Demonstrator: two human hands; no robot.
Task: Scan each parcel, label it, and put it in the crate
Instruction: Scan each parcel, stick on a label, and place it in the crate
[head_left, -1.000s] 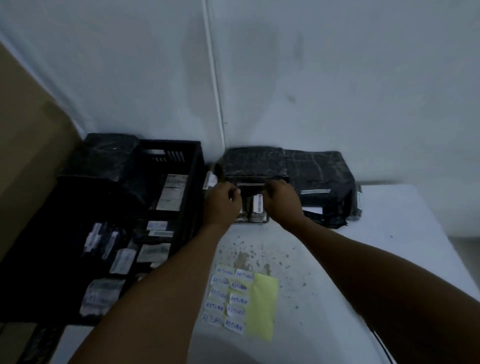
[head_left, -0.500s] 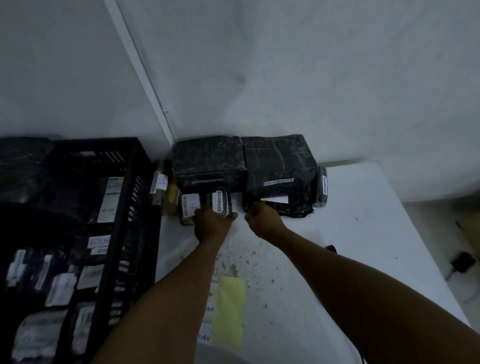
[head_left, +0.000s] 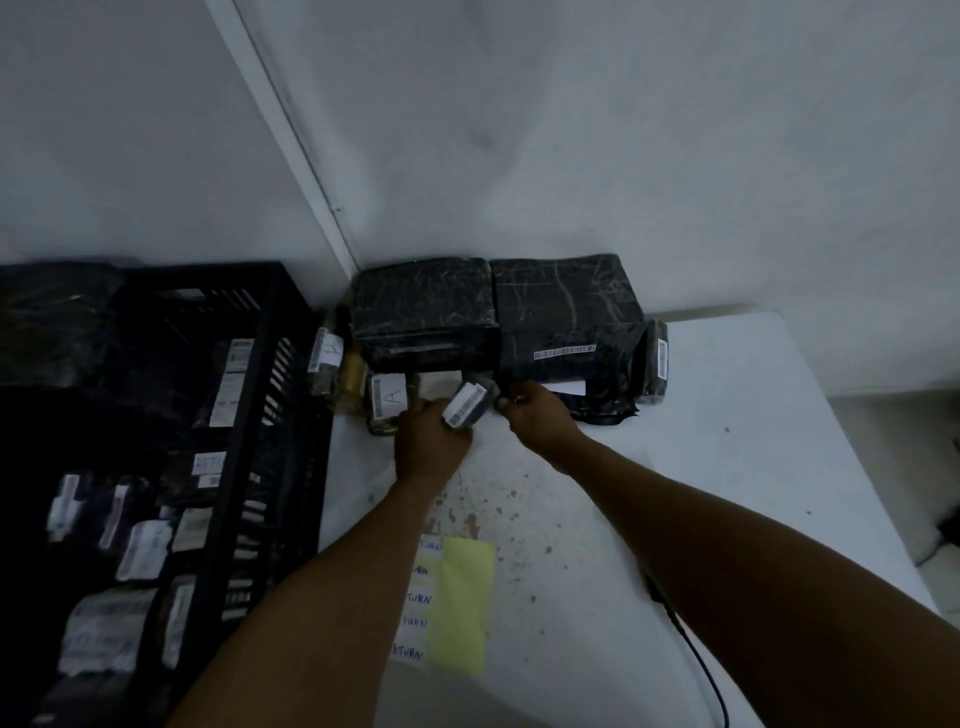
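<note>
A white, speckled tabletop (head_left: 727, 467) carries a black crate (head_left: 260, 415) left of the left hand (head_left: 428, 441), black parcels (head_left: 561, 317) just beyond the right hand (head_left: 540, 415), and a yellow label sheet (head_left: 462, 608) nearer the person than both hands.

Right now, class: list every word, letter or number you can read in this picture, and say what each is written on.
"A": white label on the small parcel beside the left hand.
"TURN", partly hidden by the arm: repeated on the white stickers beside the yellow sheet.
Barcode label on the held parcel: too blurred.
Barcode strip on the large black parcel: too small.
Labels in the crate: unreadable.
</note>
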